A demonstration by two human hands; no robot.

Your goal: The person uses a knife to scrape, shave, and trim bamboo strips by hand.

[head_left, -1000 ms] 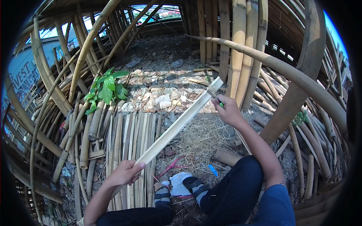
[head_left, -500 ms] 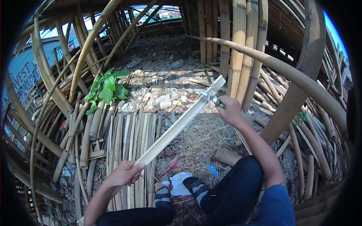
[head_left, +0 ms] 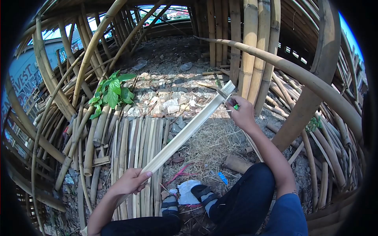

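Note:
A long pale split bamboo strip (head_left: 189,129) slants up from lower left to upper right in front of me. My left hand (head_left: 132,181) is closed round its near end, thumb on top. Close to the strip's far end, my right hand (head_left: 241,111) grips a knife (head_left: 223,93) with a green handle. The blade lies across the strip and appears to touch it. My fingers cover most of the handle.
Several split bamboo strips (head_left: 136,137) lie side by side on the ground at left. Upright bamboo poles (head_left: 258,51) stand ahead, and a curved pole (head_left: 283,63) crosses at right. A leafy plant (head_left: 113,92) grows at left. Shavings (head_left: 212,145) cover the ground between.
The knife has shifted slightly along the strip toward its far end, and its blade has turned. My left hand stays in place on the strip.

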